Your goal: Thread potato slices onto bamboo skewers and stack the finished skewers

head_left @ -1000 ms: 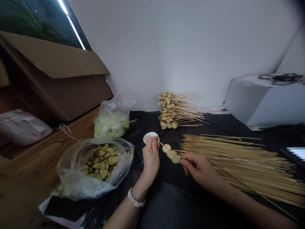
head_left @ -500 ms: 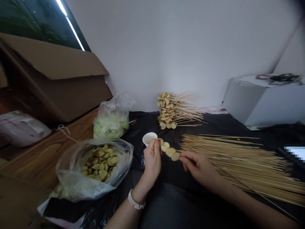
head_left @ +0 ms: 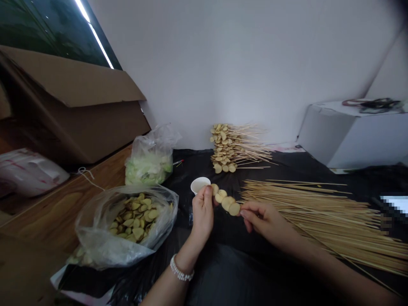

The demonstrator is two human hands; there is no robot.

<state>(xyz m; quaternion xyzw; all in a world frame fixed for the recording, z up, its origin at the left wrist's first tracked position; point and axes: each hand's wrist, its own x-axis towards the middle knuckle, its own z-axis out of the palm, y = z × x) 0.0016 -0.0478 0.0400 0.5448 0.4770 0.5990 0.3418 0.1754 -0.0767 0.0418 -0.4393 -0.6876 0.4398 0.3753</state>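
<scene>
My left hand [head_left: 202, 211] pinches the end slice of a row of pale potato slices [head_left: 225, 199] threaded on a thin bamboo skewer. My right hand [head_left: 265, 221] is closed on the skewer just behind the last slice. Both hands hover over a black plastic sheet [head_left: 242, 263]. A small white cup [head_left: 199, 185] stands just beyond my left thumb. A clear bag of loose potato slices [head_left: 135, 214] lies to the left of my left hand.
A pile of bare bamboo skewers [head_left: 321, 216] fans out on the right. Finished skewers [head_left: 234, 148] are stacked against the wall. A bag of green leaves [head_left: 149, 163], a cardboard box [head_left: 79, 106] and a white box [head_left: 353, 134] stand around.
The slice in my left hand has slid along the skewer up against the other slices, closing the gap. Both hands have stayed almost in place.
</scene>
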